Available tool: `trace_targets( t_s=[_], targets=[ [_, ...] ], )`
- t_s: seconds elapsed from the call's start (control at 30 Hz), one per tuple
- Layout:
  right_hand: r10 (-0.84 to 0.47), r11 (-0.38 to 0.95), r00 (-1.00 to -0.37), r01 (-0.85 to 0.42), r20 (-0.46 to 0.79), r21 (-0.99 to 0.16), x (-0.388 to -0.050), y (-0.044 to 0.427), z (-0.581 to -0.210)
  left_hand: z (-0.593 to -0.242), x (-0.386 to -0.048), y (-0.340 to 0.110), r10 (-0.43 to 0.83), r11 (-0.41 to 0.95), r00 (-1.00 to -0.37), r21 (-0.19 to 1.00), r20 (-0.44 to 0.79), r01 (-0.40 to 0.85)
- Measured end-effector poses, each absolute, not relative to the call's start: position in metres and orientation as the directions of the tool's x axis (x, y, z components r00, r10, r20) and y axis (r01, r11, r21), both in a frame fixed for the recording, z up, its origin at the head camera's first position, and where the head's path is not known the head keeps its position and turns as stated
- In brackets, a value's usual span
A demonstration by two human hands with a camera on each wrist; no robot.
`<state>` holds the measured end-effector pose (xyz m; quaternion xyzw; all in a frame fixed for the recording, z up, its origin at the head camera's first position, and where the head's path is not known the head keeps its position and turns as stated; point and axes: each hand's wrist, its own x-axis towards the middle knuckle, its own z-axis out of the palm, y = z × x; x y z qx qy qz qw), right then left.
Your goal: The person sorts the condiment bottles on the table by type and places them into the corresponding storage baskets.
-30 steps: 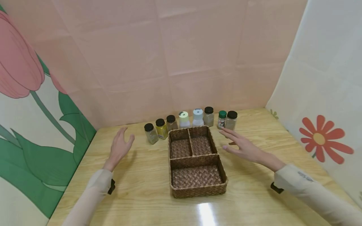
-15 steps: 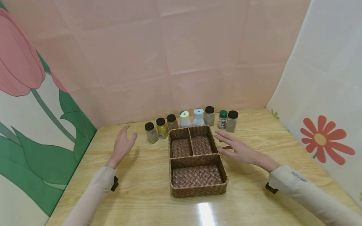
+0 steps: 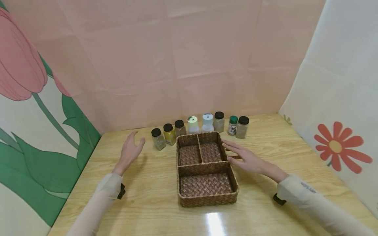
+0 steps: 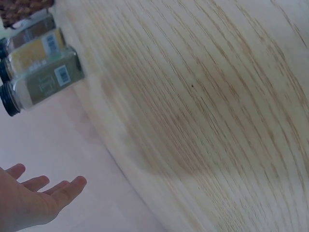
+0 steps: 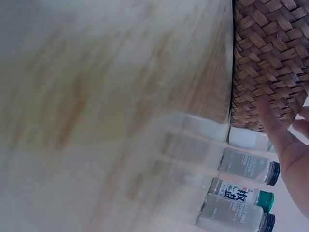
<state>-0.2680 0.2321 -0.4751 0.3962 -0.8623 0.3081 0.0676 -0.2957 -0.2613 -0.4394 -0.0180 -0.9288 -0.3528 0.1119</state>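
A brown woven basket (image 3: 206,200) with three compartments, nothing in them, sits mid-table. My right hand (image 3: 247,160) is at its right side; in the right wrist view the thumb lies against the basket's woven wall (image 5: 270,58), and other fingertips show near the rim. Left of the basket, my left hand (image 3: 131,152) hovers over the table with fingers spread, holding nothing. Nearest to it stands a black-capped spice jar (image 3: 158,140), beside a yellow spice jar (image 3: 169,135). In the left wrist view part of the left hand (image 4: 34,203) shows, apart from the jars.
Behind the basket stand a brown-filled jar (image 3: 180,128), a yellow-green-capped bottle (image 3: 193,124), a blue-capped bottle (image 3: 208,122) and another black-capped jar (image 3: 219,122). A green-capped shaker (image 3: 232,126) and a grey jar (image 3: 242,127) stand farther right. A pink cloth (image 3: 147,65) hangs behind.
My right hand has moved left, from beside the green-capped shaker to the basket's right side. The left hand has shifted slightly to the right. The basket and jars stay put.
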Motion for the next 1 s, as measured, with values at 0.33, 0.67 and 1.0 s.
trace_targets(
  t_s=[0.33,0.67,1.0],
  targets=[
    [-0.615,0.495,-0.693,-0.711,0.377,-0.499,-0.265,0.225,-0.477,-0.443,-0.297,-0.257,-0.032,0.755,-0.975,0.644,0.222,0.122],
    [-0.628,0.461,-0.69,-0.703,0.36,-0.542,-0.268,0.223,-0.477,-0.443,-0.3,-0.25,-0.002,0.725,-0.979,0.675,0.205,0.14],
    [-0.653,0.432,-0.692,-0.675,0.308,-0.599,-0.267,0.224,-0.473,-0.449,-0.312,-0.236,0.01,0.674,-0.975,0.719,0.22,0.169]
  ],
)
